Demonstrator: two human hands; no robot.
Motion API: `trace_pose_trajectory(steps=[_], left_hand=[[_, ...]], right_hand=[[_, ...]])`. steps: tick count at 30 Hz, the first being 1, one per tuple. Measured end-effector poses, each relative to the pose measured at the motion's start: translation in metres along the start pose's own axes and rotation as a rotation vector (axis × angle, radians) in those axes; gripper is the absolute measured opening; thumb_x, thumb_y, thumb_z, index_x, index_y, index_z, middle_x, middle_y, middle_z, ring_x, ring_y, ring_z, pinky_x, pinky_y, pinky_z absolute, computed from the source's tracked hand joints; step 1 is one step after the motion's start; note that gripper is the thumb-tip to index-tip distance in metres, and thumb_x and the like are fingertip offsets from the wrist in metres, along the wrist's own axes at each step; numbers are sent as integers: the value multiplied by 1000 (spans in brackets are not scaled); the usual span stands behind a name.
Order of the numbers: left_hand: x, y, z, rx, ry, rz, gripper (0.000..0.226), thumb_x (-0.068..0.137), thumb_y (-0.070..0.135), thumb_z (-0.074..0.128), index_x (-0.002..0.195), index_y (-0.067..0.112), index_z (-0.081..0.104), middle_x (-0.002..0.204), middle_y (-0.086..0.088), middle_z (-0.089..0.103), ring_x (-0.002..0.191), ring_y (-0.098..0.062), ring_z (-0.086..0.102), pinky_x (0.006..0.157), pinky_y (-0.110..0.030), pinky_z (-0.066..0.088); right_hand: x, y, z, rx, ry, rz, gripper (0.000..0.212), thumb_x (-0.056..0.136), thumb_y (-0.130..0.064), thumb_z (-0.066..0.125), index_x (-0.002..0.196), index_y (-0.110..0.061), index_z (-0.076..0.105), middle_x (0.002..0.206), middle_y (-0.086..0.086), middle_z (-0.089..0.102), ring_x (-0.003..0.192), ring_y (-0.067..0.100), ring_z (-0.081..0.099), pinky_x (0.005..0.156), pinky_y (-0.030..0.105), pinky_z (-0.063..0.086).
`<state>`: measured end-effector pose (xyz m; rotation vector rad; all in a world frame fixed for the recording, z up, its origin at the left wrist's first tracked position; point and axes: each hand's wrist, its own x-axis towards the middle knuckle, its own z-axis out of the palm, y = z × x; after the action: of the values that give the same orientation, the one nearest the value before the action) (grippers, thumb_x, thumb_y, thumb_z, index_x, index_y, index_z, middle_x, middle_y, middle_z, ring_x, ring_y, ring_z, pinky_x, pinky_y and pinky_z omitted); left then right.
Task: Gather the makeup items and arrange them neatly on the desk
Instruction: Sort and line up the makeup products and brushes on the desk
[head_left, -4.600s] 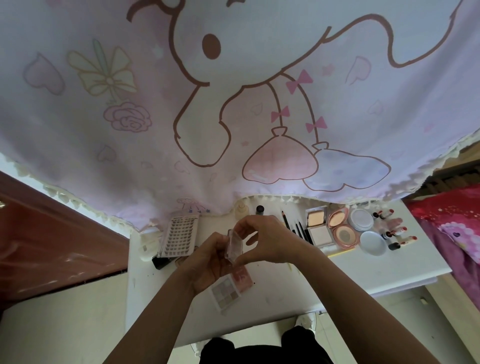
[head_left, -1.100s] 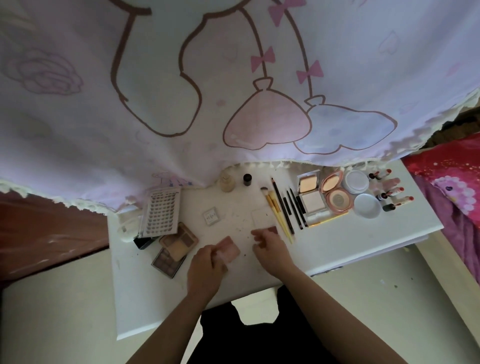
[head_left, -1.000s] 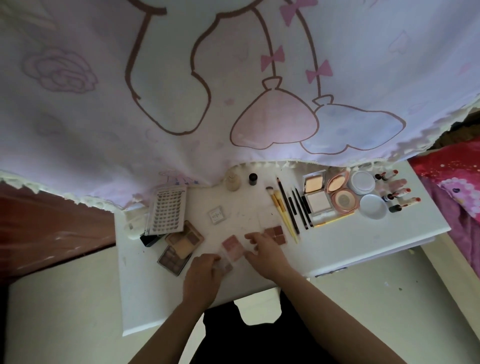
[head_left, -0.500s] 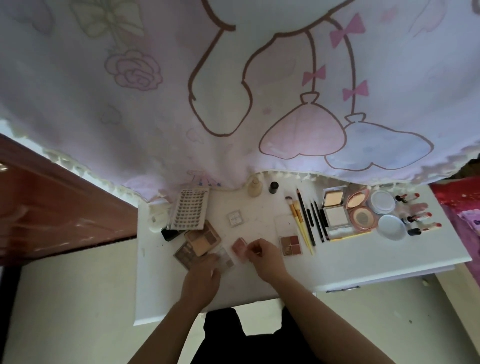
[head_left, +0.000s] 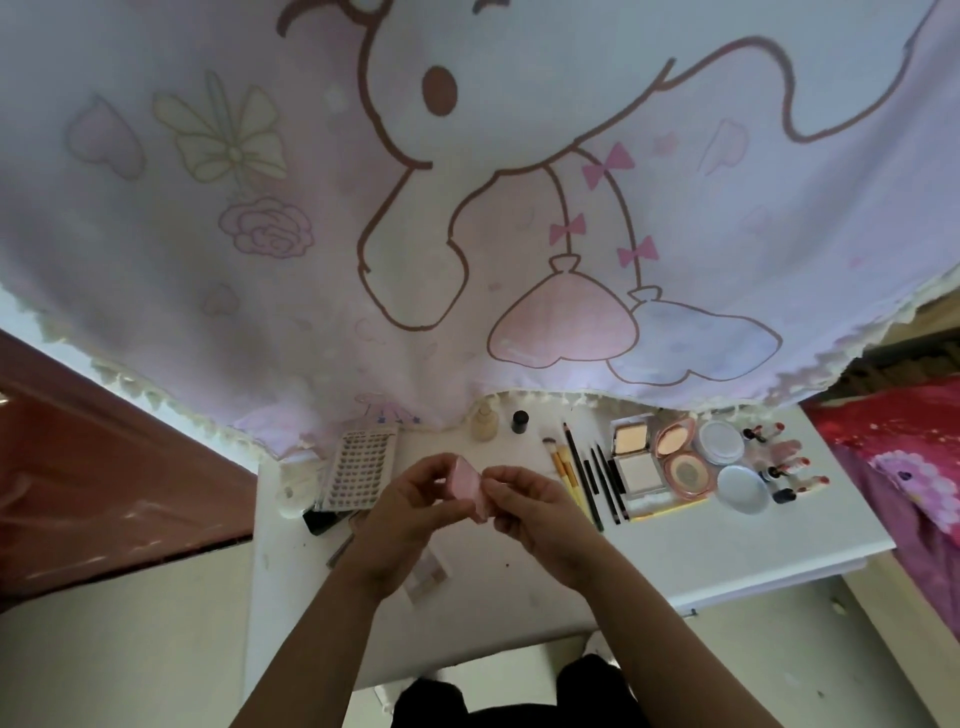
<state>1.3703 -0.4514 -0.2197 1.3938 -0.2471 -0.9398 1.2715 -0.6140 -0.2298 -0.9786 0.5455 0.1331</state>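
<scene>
Two hands: a person's left hand (head_left: 415, 501) and right hand (head_left: 540, 514) meet in the middle of the view, raised above the desk.
Grip: both hands pinch one small pink case (head_left: 470, 486), thumb and curled fingers closed on it, the left hand at its left edge and the right hand at its right edge.
Pink case: tilted and held in the air over the middle of the desk, touching only the fingers; I cannot tell whether its lid is open.
Desk: white desk (head_left: 727, 551), seen from above, with bare forearms reaching in from the bottom edge.
Under the hands: a pale palette (head_left: 428, 569) lies flat, partly hidden by the left wrist.
Left part: a lash tray (head_left: 358, 465) with rows of small lashes, and a black object (head_left: 322, 519) just beside its near corner.
Back edge: a beige bottle (head_left: 483, 423) and a dark-capped bottle (head_left: 519, 421) stand near each other under the curtain hem.
Right of the hands: yellow-handled brushes (head_left: 558, 462) and dark pencils (head_left: 595, 478) lie side by side.
Further right: an open square compact (head_left: 634, 460), an open round compact (head_left: 680, 462) just beside it, two white pots (head_left: 719, 441), then lipsticks (head_left: 784, 462) near the right edge.
Behind: a pale curtain (head_left: 467, 208) printed with a cartoon character, bows and a rose.
Far right: red floral bedding (head_left: 909, 441).
</scene>
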Motion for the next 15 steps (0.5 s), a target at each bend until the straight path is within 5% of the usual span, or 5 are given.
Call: trace_pose_trajectory(steps=[4, 7, 15], left_hand=[[1, 13, 9, 339, 104, 120, 45, 64, 15, 90, 102, 25, 68, 100, 6, 67, 88, -22, 57, 80, -39, 53], [2, 19, 14, 517, 171, 207, 45, 60, 17, 92, 96, 29, 68, 89, 22, 63, 73, -2, 50, 66, -17, 44], [2, 19, 16, 775, 167, 301, 48, 59, 30, 92, 98, 34, 66, 91, 24, 62, 82, 0, 53, 66, -11, 42]], right_hand=[[-3, -10, -2, -39, 32, -11, 25, 95, -18, 61, 116, -5, 66, 103, 15, 71, 91, 20, 65, 84, 32, 51], [-4, -12, -6, 6, 10, -8, 32, 92, -20, 65, 120, -5, 64, 114, 19, 70, 100, 25, 67, 89, 35, 51], [0, -10, -4, -231, 24, -23, 46, 79, -35, 79, 118, -16, 66, 105, 3, 75, 100, 21, 70, 90, 35, 54]])
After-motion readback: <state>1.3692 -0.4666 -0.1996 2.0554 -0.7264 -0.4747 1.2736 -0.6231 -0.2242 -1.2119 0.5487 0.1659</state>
